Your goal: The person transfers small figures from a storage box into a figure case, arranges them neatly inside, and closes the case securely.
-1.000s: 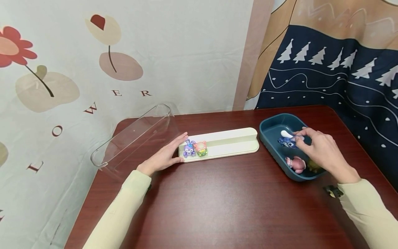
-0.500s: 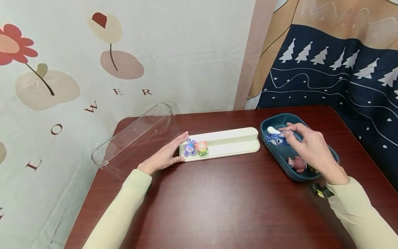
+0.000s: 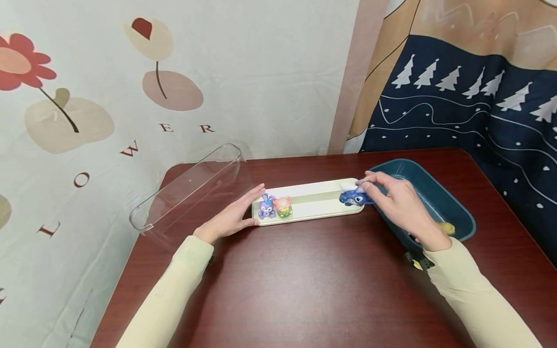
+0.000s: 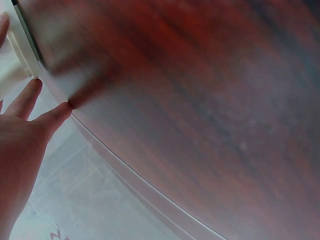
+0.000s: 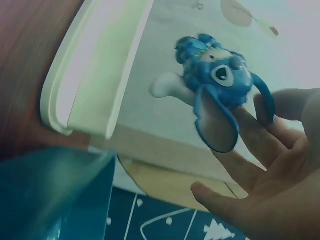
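My right hand (image 3: 400, 200) pinches a blue long-eared toy figurine (image 3: 354, 197) by an ear, above the right end of a cream tray (image 3: 322, 210). In the right wrist view the figurine (image 5: 220, 75) is tipped on its side, one ear white. My left hand (image 3: 230, 215) rests with fairly straight fingers at the tray's left end; in the left wrist view its fingertips are right at the tray's edge (image 4: 25, 45). Two figurines sit upright side by side on that end: a purple rabbit-like one (image 3: 267, 207) and a pink-and-green one (image 3: 284, 207).
A dark blue bin (image 3: 467, 227) stands to the right, partly behind my right arm, with a yellowish figurine (image 3: 447, 228) showing inside. A clear plastic cover (image 3: 187, 191) leans against the printed wall cloth (image 3: 261, 72) at back left. Everything stands on a reddish-brown table (image 3: 300, 285).
My right hand has moved left out of the bin, carrying the blue figurine to above the tray's right end. The left hand stays at the tray's left end.
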Motion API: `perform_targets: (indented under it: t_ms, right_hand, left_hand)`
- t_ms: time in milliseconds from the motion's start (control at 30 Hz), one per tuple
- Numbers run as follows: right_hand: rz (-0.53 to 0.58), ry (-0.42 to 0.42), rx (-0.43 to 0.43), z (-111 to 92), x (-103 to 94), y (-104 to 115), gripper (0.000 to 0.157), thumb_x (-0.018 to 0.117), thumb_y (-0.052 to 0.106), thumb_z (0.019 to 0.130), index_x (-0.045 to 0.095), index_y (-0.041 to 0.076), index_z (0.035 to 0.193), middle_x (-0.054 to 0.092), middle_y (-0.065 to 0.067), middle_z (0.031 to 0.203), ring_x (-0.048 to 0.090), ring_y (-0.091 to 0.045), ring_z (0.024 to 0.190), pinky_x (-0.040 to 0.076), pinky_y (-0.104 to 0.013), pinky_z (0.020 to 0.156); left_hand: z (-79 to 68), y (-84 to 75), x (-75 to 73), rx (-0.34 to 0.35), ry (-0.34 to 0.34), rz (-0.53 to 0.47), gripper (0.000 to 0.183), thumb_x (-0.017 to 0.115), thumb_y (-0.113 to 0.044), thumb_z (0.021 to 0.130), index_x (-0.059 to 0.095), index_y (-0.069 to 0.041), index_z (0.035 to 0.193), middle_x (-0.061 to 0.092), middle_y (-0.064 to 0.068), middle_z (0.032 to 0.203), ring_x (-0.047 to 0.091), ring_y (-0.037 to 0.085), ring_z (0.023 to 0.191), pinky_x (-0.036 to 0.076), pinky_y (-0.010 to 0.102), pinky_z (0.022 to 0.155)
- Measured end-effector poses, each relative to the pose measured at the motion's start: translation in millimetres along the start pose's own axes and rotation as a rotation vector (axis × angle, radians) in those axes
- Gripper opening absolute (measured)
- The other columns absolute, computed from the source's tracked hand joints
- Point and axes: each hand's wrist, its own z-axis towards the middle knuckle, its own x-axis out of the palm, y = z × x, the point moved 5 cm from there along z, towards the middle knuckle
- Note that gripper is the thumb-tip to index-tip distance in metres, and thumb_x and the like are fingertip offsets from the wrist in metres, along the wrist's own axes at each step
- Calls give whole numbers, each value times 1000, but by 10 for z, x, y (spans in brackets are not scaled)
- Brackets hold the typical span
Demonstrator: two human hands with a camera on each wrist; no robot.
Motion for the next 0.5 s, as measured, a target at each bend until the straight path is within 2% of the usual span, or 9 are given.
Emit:
perform_targets:
  t_ms: [133, 167, 300, 400, 500]
  right_hand:
    - [-25, 24, -83, 87, 149, 42, 20, 66, 20, 104, 75, 9, 116, 63, -21, 139, 57, -41, 131, 49, -58, 99]
    - [-35, 34, -93, 105, 188, 47, 19, 66, 20, 103, 75, 9, 116, 63, -21, 139, 58, -40, 130, 50, -58, 98]
    - [-84, 71, -110, 174, 341, 55, 18, 65, 21, 104, 75, 11, 113, 65, -21, 136, 60, -39, 125, 48, -59, 101]
    - [-132, 84, -120, 229, 446, 63, 17, 66, 22, 103, 75, 10, 111, 68, -20, 132, 58, -40, 126, 45, -61, 105]
    - [-201, 98, -145, 282, 543, 78, 17, 66, 21, 103, 75, 8, 109, 71, -19, 126, 56, -40, 132, 37, -65, 111]
  left_hand:
    - [0, 2, 3, -5, 4, 0, 91, 82, -9, 90, 28, -7, 164, 19, 7, 172, 20, 26, 156, 25, 48, 123]
    - [-1, 4, 4, -6, 4, 1, 91, 82, -9, 90, 28, -7, 163, 19, 7, 172, 20, 26, 157, 25, 48, 123]
    - [-2, 11, 7, -12, 6, 12, 91, 81, -10, 90, 27, -8, 164, 19, 7, 172, 20, 25, 157, 25, 47, 123]
    - [-2, 8, 4, -7, 3, 13, 91, 82, -10, 90, 28, -7, 164, 20, 10, 172, 21, 25, 156, 26, 48, 123]
    - [0, 7, 5, -4, 2, 12, 91, 82, -10, 90, 28, -7, 163, 21, 13, 171, 21, 25, 156, 26, 48, 122]
